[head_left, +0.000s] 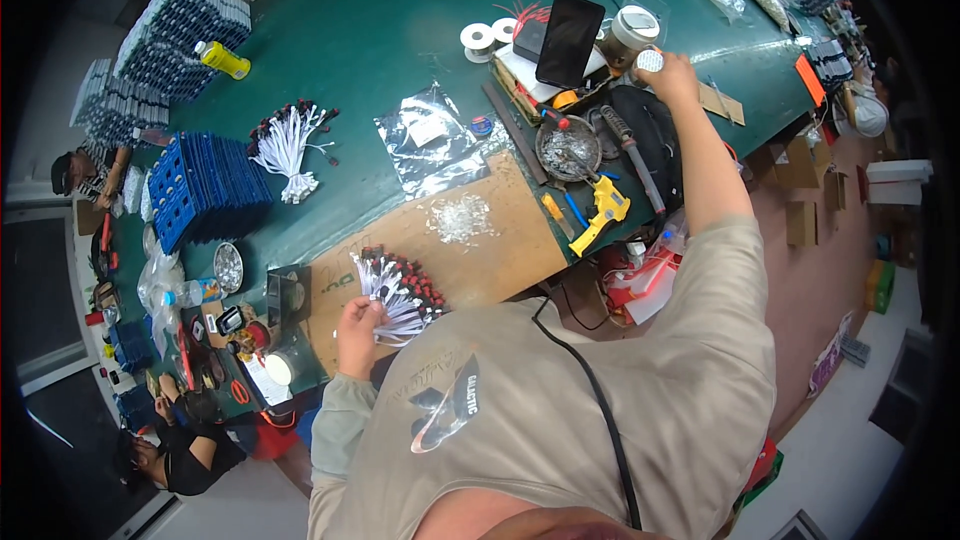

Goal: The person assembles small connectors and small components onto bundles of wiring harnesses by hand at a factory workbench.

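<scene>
My left hand [357, 332] grips a bundle of short white wires with red and black ends [400, 290], fanned out over a brown cardboard sheet [500, 240] at the table's near edge. My right arm stretches far across the green table [370, 30]. My right hand [672, 75] closes on a small round white cap-like object [650, 60] beside a white-lidded jar [632, 28] and a black phone [568, 38].
A second white wire bundle [288, 145], blue trays [205, 185], a foil bag [435, 140], a pile of small clear bits [460, 218], a metal bowl [567, 148] and a yellow tool [603, 208] lie about. Other people sit at the left [85, 175] and lower left [175, 445].
</scene>
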